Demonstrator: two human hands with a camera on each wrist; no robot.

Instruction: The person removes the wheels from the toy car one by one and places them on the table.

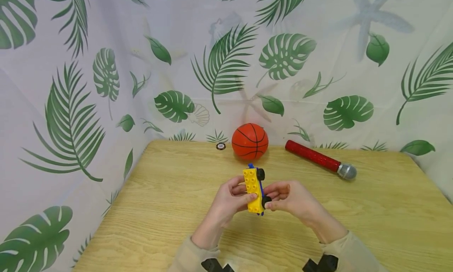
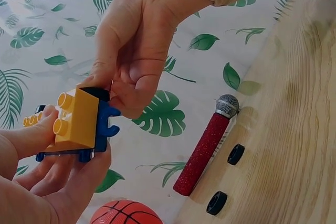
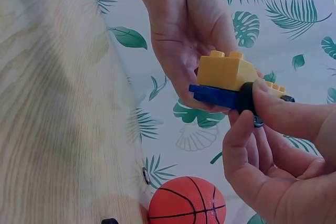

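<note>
A toy car (image 1: 252,189) with yellow studded blocks on a blue base is held up over the table. My left hand (image 1: 228,199) grips its body, thumb across the yellow studs. Thumb and fingers of my right hand (image 1: 295,201) pinch a black wheel (image 3: 245,97) at the near end of the car's side. Another black wheel (image 1: 260,174) sits at the far end of that side. In the left wrist view, a loose black wheel (image 2: 235,154) and a second loose wheel (image 2: 217,202) lie on the table.
An orange basketball (image 1: 250,141) stands at the back of the wooden table (image 1: 159,209). To its left is a small black-and-white disc (image 1: 221,146). A red glittery toy microphone (image 1: 313,154) lies at the back right. Behind hangs a leaf-print curtain (image 1: 141,67).
</note>
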